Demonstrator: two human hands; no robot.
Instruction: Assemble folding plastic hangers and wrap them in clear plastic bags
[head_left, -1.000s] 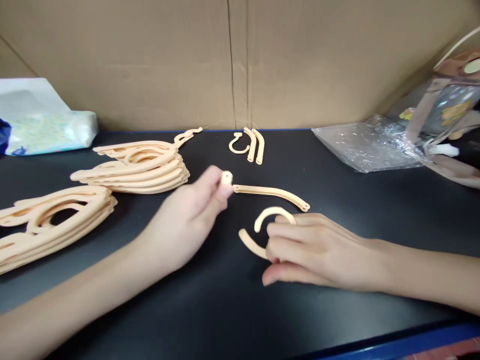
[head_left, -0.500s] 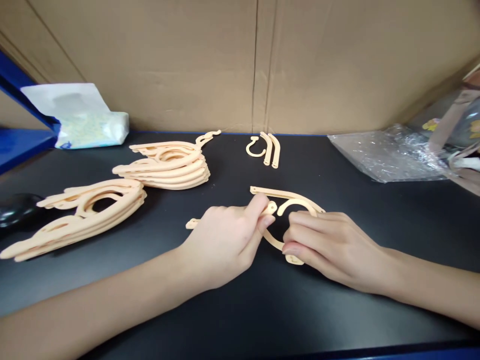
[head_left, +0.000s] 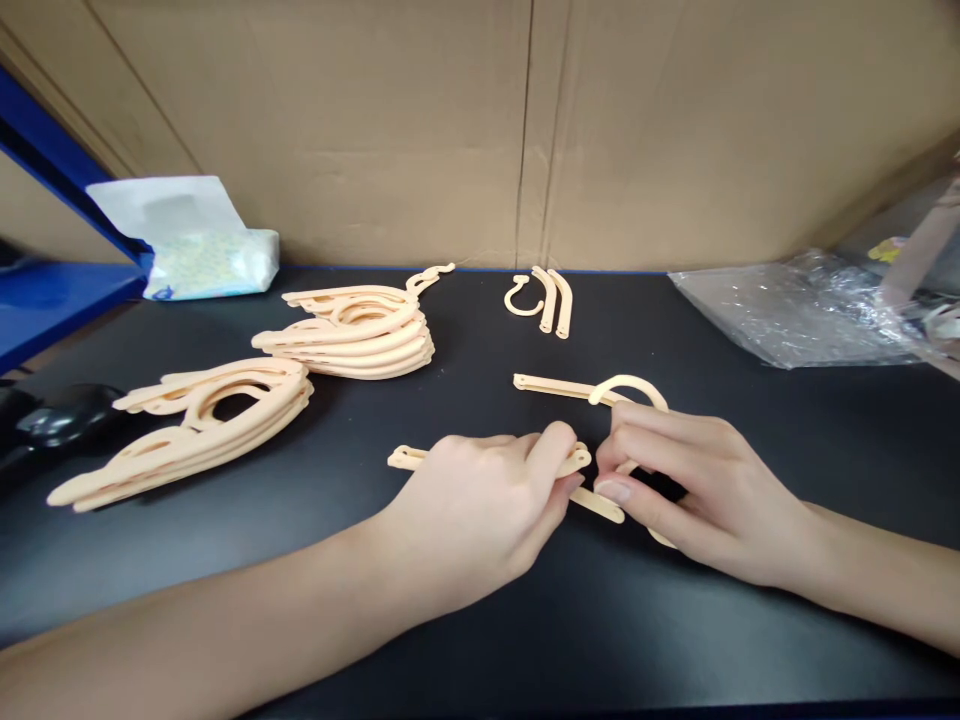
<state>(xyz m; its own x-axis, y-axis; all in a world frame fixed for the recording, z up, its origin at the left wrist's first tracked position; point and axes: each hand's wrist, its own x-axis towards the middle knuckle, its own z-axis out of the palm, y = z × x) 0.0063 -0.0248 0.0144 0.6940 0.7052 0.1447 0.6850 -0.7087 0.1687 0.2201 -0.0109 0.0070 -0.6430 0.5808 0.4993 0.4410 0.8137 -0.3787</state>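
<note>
My left hand (head_left: 480,505) is closed around a cream plastic hanger arm (head_left: 406,458), whose ends stick out on both sides of the fist. Below its fingertips, the end of another cream strip (head_left: 600,507) shows; the hand hides the rest. Closed too, my right hand (head_left: 697,480) grips a hanger hook (head_left: 637,382), with the curve rising above the fingers. Part of the hook is hidden by those fingers. Just behind both hands lies a loose hanger arm (head_left: 551,386), its right end passing behind the hook.
Two piles of folded cream hangers, a far one (head_left: 352,345) and a near one (head_left: 202,440), lie at the left. A loose hook (head_left: 517,300) and two arms (head_left: 555,302) are at the back. A tissue pack (head_left: 214,262), a black object (head_left: 75,415) and clear plastic wrap (head_left: 795,310) flank them.
The hook in my right hand has turned and now stands higher above the fingers. My left hand has shifted slightly right with the hanger arm. The whole view has moved a little.
</note>
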